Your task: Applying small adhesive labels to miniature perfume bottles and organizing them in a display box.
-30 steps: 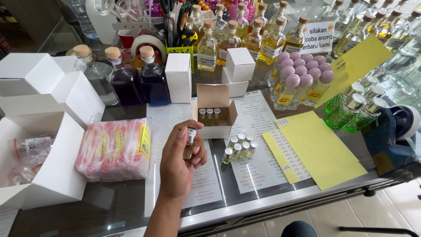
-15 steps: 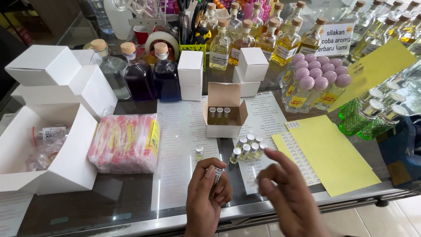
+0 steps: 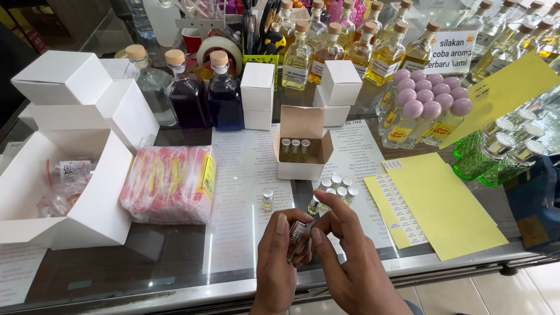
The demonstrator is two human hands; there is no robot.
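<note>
Low in the middle of the frame, the left hand pinches a tiny bottle. The right hand's fingers touch its top. The bottle is mostly hidden.

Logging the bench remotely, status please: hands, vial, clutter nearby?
Left hand grips small vial; right hand pinches its top. Loose vials and open carton just beyond; nothing between.

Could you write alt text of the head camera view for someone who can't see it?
Two hands, left hand and right hand, hold a small glass vial over a glass counter. Behind it stand an open white box of vials and loose vials.
</note>
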